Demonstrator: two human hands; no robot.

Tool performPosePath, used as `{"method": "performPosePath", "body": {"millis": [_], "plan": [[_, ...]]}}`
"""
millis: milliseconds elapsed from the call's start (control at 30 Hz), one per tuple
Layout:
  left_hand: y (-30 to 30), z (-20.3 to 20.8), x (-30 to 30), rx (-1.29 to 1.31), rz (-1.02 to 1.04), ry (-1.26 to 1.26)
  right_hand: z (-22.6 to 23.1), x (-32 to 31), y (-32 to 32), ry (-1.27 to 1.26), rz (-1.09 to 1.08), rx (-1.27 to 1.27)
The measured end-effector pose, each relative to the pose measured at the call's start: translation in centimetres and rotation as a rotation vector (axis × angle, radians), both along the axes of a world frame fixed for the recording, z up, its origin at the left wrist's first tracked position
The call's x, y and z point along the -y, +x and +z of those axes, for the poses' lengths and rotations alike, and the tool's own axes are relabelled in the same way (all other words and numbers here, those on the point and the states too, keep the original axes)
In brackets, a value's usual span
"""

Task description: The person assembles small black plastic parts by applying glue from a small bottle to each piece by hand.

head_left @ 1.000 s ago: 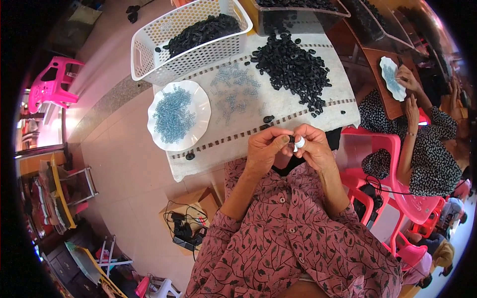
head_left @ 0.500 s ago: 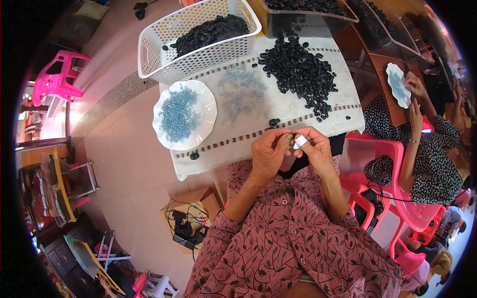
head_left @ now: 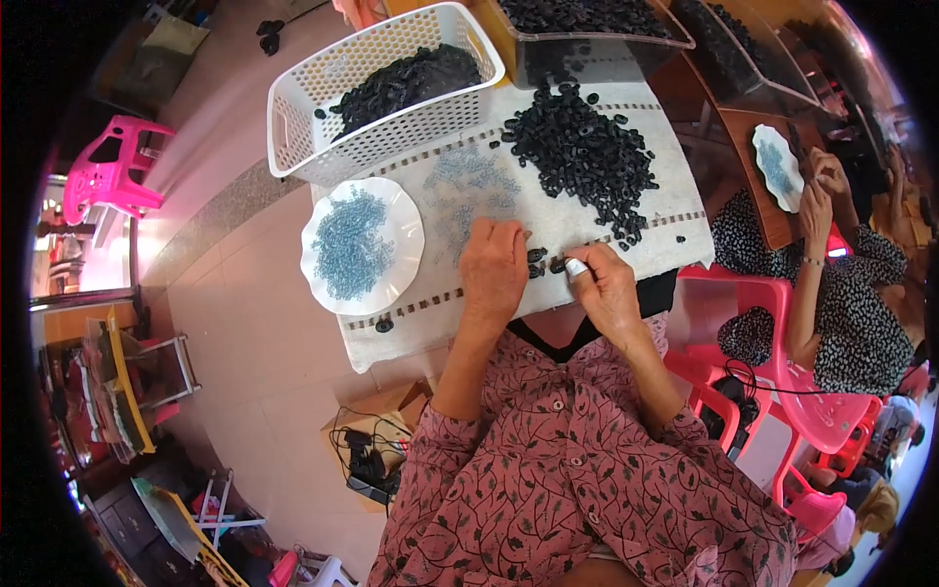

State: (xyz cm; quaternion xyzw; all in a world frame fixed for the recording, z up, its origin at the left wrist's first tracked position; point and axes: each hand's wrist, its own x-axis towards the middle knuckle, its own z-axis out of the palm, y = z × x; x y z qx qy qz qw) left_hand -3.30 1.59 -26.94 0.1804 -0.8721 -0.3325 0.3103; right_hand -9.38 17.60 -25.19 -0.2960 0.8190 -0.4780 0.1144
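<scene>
The place looks like a small, informal handwork workshop in a homely tiled room. A cloth-covered table (head_left: 675,176) carries a heap of small black parts (head_left: 582,152), a perforated white basket (head_left: 421,127) and a scalloped plate (head_left: 407,230) of bluish pieces (head_left: 352,245). A co-worker (head_left: 866,323) sits at a second table (head_left: 743,147) with a similar plate (head_left: 787,203). A pink plastic stool (head_left: 112,171) and pink chair (head_left: 822,391) stand on the tiled floor (head_left: 264,333).

Bare forearms (head_left: 652,377) reaching forward, left hand (head_left: 492,269) back uppermost with fingers curled, right hand (head_left: 606,292) slanting inward, its fingers bent, the two hands near but apart.
</scene>
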Motion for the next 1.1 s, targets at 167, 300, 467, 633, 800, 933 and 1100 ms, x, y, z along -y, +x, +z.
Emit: {"method": "performPosePath", "body": {"millis": [167, 300, 467, 633, 800, 933, 1100], "plan": [[-1.2, 0.4, -0.3, 0.239, 0.002, -0.050, -0.8, -0.2, 0.1, 0.048, -0.049, -0.148], [-1.7, 0.4, -0.3, 0.366, 0.014, -0.083, -0.4, -0.3, 0.1, 0.062, -0.052, -0.164], [-1.9, -0.4, -0.1, 0.216, 0.019, -0.163, -0.7, -0.4, 0.2, 0.013, -0.074, -0.162], [-1.8, 1.0, -0.5, 0.054, 0.024, -0.143, -0.8, -0.5, 0.3, -0.006, -0.116, -0.139], [-0.9, 1.9, -1.9, -0.039, -0.234, 0.415, -0.1, -0.6, 0.3, -0.050, -0.142, -0.186], [-0.6, 1.3, -2.8, 0.059, -0.314, 0.775, 0.7, -0.7, 0.3, -0.125, -0.125, -0.175], [-1.0, 1.2, -3.2, 0.095, -0.353, 0.899, 0.5, -1.0, 0.1, -0.163, -0.136, -0.187]]}}
